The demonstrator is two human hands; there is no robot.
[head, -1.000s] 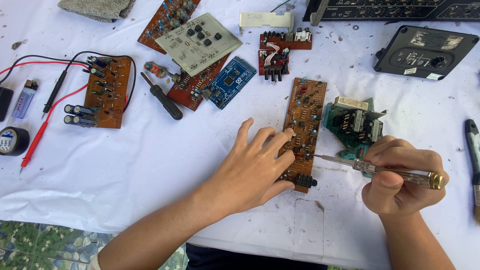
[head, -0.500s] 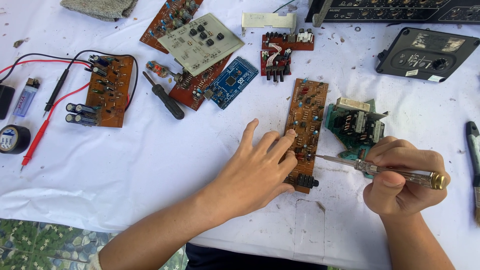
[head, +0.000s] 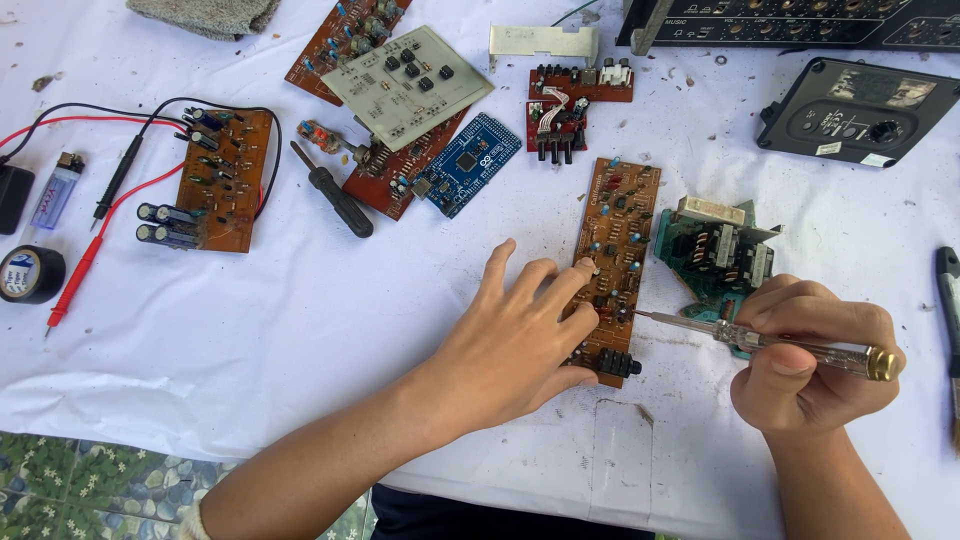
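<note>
My left hand [head: 520, 335] lies flat with its fingers spread, the fingertips pressing on the lower part of a long brown circuit board [head: 615, 225] that runs away from me on the white cloth. My right hand [head: 805, 355] is closed around a clear-handled screwdriver [head: 780, 342] with a brass end cap. Its metal tip points left and sits at the brown board's right edge, close to my left fingertips. A green circuit board [head: 715, 255] with a white part lies just right of the brown board, partly behind my right hand.
Several other boards lie behind: a blue one [head: 468, 163], red ones [head: 570, 100], a brown one with capacitors [head: 215, 180]. A black-handled screwdriver [head: 335, 192], red and black meter probes [head: 95, 235], a tape roll [head: 28, 273], a lighter [head: 55, 190] and a black panel [head: 865, 110] surround them.
The view has shifted slightly. My left fingers have moved a little along the brown board; the screwdriver tip stays at the board's right edge.
</note>
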